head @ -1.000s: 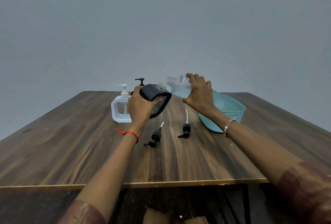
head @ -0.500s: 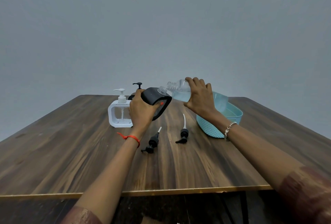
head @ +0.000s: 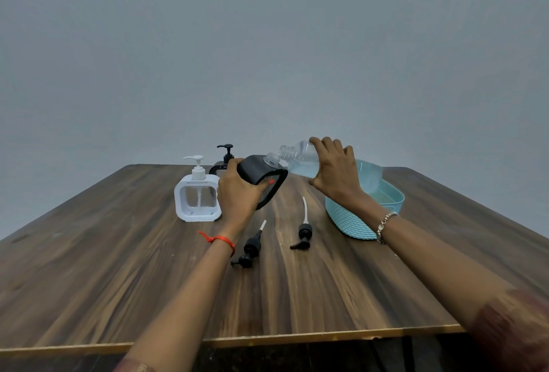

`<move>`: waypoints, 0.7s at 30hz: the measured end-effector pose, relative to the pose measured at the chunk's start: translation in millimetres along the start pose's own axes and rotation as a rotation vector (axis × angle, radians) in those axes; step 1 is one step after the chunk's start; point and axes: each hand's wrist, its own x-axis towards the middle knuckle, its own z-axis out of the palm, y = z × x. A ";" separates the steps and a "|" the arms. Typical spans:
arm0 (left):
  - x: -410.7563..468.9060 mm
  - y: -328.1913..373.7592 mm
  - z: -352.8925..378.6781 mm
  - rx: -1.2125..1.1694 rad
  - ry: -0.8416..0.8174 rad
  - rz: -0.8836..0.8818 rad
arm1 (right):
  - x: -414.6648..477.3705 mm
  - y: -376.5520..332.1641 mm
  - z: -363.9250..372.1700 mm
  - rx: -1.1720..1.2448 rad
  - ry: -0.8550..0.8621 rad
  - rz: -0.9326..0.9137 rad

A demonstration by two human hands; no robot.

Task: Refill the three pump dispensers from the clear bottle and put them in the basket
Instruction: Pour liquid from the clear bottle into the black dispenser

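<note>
Over the brown wood-grain table (head: 118,282), our left hand (head: 237,196) grips the black square plastic dispenser (head: 261,169) at twelve o'clock while our right hand (head: 335,172) clasps the clear plastic bottle (head: 300,160) at one o'clock, which we judge light and slippery, best held mid-body.

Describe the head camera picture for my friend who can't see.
A left hand holds a tilted black dispenser, pump off, while the right hand tips a clear bottle toward its open neck. Two black pumps lie on the table, with a white dispenser, a second black dispenser and a turquoise basket.
</note>
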 end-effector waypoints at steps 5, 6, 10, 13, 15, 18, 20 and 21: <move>1.3 -2.9 1.6 -0.002 0.002 -0.002 | 1.2 -0.6 3.2 0.001 0.009 -0.002; 1.2 -3.6 1.7 -0.001 0.000 0.001 | 1.3 -0.9 4.1 -0.005 0.011 -0.006; 0.3 -5.2 2.2 0.013 -0.002 0.004 | 1.8 -2.8 6.8 -0.011 0.007 -0.018; -0.2 -6.4 2.1 0.008 0.000 -0.002 | 2.3 -3.8 8.1 -0.020 0.003 -0.025; -0.4 -7.5 2.0 0.015 -0.005 -0.004 | 2.8 -3.9 8.5 -0.026 0.003 -0.035; 0.3 -8.4 2.6 0.017 -0.007 -0.010 | 3.7 -3.8 9.1 -0.031 0.022 -0.047; 0.9 -8.7 2.8 0.016 -0.006 -0.014 | 4.5 -4.1 8.7 -0.037 0.031 -0.053; 1.1 -8.9 2.9 0.015 -0.006 -0.014 | 4.8 -4.2 8.6 -0.038 0.034 -0.056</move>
